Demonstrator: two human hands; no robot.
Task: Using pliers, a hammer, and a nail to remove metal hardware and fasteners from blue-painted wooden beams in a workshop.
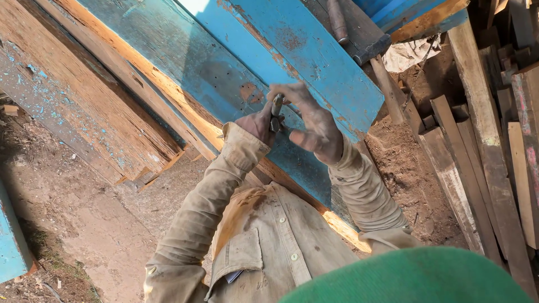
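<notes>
My left hand [254, 122] and my right hand [314, 124] meet over a worn blue-painted plank [314, 53] that slants across the view. Between them stands a small dark metal tool [276, 108], its tip against the plank's lower blue face. My left hand is closed round its lower part. My right hand's fingertips pinch its top, with the other fingers spread. What kind of tool it is cannot be told. Both hands are dusty and both sleeves are tan.
A hammer [375, 50] with a wooden handle lies on the plank at the upper right. Bare and flaking boards [84, 101] lie stacked at the left, and more timber offcuts [483, 146] at the right. Sawdust-covered ground [84, 224] spreads below.
</notes>
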